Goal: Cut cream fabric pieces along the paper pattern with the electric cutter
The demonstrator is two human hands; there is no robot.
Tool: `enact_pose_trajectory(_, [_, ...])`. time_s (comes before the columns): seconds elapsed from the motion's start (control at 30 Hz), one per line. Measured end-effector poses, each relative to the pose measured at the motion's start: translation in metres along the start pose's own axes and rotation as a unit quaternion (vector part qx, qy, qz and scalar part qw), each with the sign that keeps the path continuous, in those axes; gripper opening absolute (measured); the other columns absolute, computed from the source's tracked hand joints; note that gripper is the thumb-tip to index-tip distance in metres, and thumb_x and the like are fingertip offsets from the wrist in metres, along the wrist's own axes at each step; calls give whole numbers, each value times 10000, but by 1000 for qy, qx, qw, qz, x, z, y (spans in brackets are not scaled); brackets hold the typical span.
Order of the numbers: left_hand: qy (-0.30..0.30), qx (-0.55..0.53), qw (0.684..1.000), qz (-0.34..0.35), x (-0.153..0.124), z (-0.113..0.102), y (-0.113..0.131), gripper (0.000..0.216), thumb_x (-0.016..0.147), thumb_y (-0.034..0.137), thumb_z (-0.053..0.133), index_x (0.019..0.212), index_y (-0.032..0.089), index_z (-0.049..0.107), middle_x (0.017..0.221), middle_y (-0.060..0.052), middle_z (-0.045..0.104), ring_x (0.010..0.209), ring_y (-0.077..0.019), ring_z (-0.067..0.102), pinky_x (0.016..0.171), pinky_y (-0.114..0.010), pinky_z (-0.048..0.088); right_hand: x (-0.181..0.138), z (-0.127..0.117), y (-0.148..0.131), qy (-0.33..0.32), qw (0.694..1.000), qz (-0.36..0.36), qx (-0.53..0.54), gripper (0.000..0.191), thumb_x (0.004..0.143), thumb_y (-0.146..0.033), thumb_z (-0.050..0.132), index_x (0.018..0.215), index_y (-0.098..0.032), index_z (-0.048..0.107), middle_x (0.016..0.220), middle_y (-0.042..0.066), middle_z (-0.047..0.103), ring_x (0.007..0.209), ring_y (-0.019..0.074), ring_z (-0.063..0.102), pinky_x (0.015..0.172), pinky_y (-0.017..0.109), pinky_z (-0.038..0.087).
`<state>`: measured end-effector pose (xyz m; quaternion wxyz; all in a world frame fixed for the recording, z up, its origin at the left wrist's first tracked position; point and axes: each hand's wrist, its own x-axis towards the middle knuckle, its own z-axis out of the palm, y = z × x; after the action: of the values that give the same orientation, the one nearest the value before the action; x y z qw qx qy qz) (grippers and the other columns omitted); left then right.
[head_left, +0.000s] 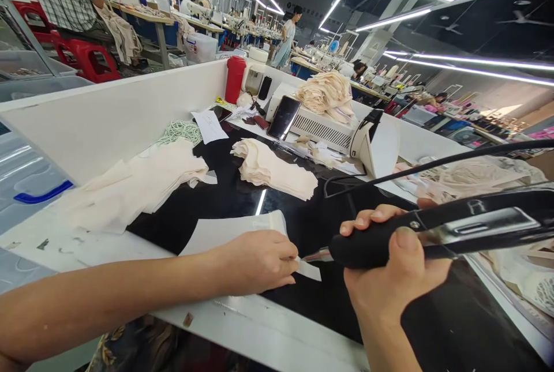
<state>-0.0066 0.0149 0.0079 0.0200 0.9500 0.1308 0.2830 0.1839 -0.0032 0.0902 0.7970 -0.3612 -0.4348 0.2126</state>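
My right hand [396,271] is closed round the black handle of a corded hot tool [454,228], whose thin metal tip [315,255] points left and touches a pale fabric piece [236,230] lying on the black work surface [311,219]. My left hand [259,262] rests on that same piece with fingers curled, pinching its edge right beside the tip. The tool's black cord [433,163] runs off to the right.
Stacks of cream fabric pieces lie at the left [142,181] and centre [272,170]. A white machine [322,124] with a phone [283,118] leaning on it stands behind, beside a red bottle [235,79]. A white partition [130,106] borders the left. Other people work at sewing stations beyond.
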Motion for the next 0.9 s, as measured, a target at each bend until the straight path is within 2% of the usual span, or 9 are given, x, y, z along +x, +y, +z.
enact_pose_trajectory(0.2, [3, -12, 1000, -3, -1, 0, -1, 152, 1112, 286, 800, 1067, 148, 754, 1054, -72, 771, 1018, -223, 752, 975, -351, 624, -1, 2, -4, 4, 1000, 0, -11, 541, 818, -345, 950, 1259, -292, 641, 840, -69, 656, 651, 163, 628, 523, 286, 612])
enact_pose_trajectory(0.53, [-4, -6, 1000, 1, 0, -1, -2, 176, 1142, 286, 752, 1025, 156, 734, 1058, -66, 766, 1001, -215, 746, 1000, -352, 621, 4, -14, -5, 14, 999, -18, -24, 534, 814, -356, 950, 1248, -283, 649, 840, -63, 651, 649, 163, 614, 519, 281, 602])
enact_pose_trajectory(0.67, [-3, -4, 1000, 4, 0, -2, -3, 172, 1148, 277, 744, 1019, 163, 734, 1055, -68, 770, 1003, -208, 746, 1006, -345, 623, 4, -13, -6, 23, 999, -5, -26, 530, 809, -323, 938, 1253, -285, 651, 846, -64, 665, 651, 159, 614, 532, 284, 615])
enact_pose_trajectory(0.9, [-7, -3, 1000, 6, 0, -6, -2, 158, 1143, 274, 749, 1044, 152, 741, 1060, -71, 775, 1024, -221, 761, 1014, -350, 626, -3, -6, -17, 8, 1000, -12, -11, 506, 793, -382, 918, 1211, -272, 656, 817, -59, 626, 607, 161, 612, 476, 272, 582])
